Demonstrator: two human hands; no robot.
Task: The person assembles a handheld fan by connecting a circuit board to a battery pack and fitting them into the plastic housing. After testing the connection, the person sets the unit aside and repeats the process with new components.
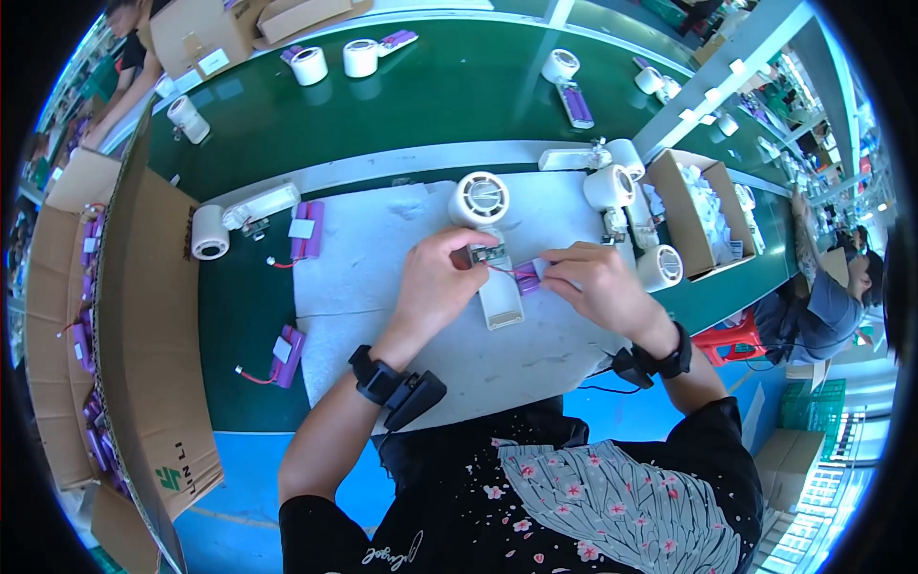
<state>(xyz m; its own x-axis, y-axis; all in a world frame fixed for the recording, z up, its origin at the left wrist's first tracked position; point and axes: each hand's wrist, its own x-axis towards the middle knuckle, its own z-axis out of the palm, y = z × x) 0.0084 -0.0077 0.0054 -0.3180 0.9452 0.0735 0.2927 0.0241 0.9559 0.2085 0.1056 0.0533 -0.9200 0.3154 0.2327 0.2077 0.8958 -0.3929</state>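
Observation:
A white handheld fan lies on the pale foam sheet before me, its round head away from me and its handle casing open. My left hand grips the fan where head and handle meet, fingers and thumb about a small circuit board. Pinched in my right hand is a purple battery pack, just right of the handle. A thin red wire runs between board and pack. The fingertips of my right hand are partly hidden.
Two purple battery packs and an opened fan lie left, beside a tall cardboard box. More fans and a carton of white pieces stand right. Beyond, fans ride a green conveyor belt. Co-workers sit at both sides.

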